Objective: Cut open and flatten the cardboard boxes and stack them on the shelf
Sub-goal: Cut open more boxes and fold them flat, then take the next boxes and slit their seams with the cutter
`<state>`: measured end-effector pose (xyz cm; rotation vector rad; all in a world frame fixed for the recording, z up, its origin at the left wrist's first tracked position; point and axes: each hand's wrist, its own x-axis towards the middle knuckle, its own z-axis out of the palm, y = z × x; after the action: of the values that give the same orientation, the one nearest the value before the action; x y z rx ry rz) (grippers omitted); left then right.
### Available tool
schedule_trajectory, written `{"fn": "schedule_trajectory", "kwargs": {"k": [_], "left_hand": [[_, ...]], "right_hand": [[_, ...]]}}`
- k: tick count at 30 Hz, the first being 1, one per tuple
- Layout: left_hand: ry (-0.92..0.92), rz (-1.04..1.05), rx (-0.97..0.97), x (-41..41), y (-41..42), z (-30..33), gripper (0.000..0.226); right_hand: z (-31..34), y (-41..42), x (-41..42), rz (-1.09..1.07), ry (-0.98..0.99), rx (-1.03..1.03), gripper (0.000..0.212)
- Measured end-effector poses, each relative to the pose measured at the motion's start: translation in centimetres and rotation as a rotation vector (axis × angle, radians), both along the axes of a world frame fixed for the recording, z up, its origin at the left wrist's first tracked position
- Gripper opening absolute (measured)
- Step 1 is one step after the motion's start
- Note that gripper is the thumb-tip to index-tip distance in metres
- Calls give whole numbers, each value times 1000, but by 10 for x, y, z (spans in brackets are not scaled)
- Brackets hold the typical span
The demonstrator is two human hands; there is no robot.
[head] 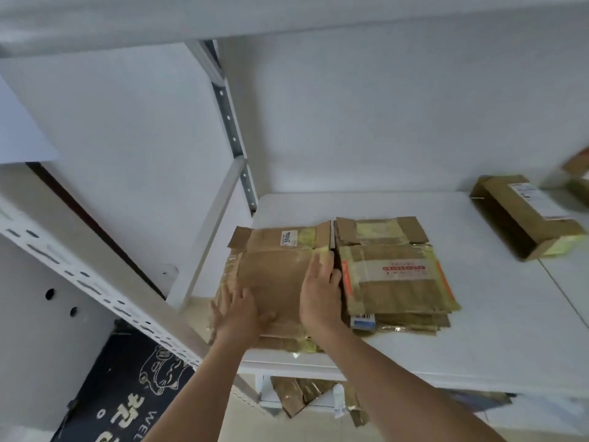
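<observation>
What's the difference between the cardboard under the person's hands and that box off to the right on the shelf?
The flattened cardboard lies flat on the white shelf; the brown box further right still stands as a hollow box with one end open. Both hands, left hand and right hand, press on the flattened piece; nothing touches the box. The flattened piece sits beside another flat stack; the box sits apart. Both are brown, taped and labelled.

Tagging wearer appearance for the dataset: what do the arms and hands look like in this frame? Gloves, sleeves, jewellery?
Both arms are bare as far as the frame shows, with no sleeves in view. The left hand and right hand are bare too: no gloves, and no watch, bracelet or ring that I can make out. No markers or straps on the wrists.
</observation>
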<state>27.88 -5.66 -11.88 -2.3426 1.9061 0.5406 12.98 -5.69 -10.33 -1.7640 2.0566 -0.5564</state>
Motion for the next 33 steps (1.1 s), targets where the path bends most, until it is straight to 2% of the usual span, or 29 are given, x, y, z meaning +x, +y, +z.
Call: {"fn": "schedule_trajectory", "kwargs": {"k": [1,3,5,7,10,15,19,21,23,26,30,33], "left_hand": [[4,-47,-20,0,-2,0,83],[94,-131,-35,2,-6,0,89],[150,-198,-3,4,-9,1,93],[136,-241,72,4,-12,1,90],[139,-248,138,6,-20,-1,88],[17,-285,66,5,-17,-11,83],[98,-244,28,7,-13,-21,75],[112,-250,41,13,-14,-21,73],[38,-266,56,14,-9,-18,70],[55,-225,13,11,6,-6,65],[247,-202,-106,0,25,25,74],[295,-188,-191,-22,38,45,79]], "right_hand": [[0,-1,1,56,127,-69,88],[-3,-4,2,170,253,-110,75],[-11,-8,-2,274,306,22,68],[-23,-10,-8,359,366,183,75],[-34,-16,-13,390,317,321,78],[-40,-22,-12,395,289,362,76],[-42,-24,-13,391,277,354,75],[-35,-27,-10,384,316,372,75],[-25,-26,-4,376,397,376,75],[-2,-13,4,419,471,266,71],[31,19,-21,430,384,-50,71],[52,42,-56,350,350,-128,75]]}}
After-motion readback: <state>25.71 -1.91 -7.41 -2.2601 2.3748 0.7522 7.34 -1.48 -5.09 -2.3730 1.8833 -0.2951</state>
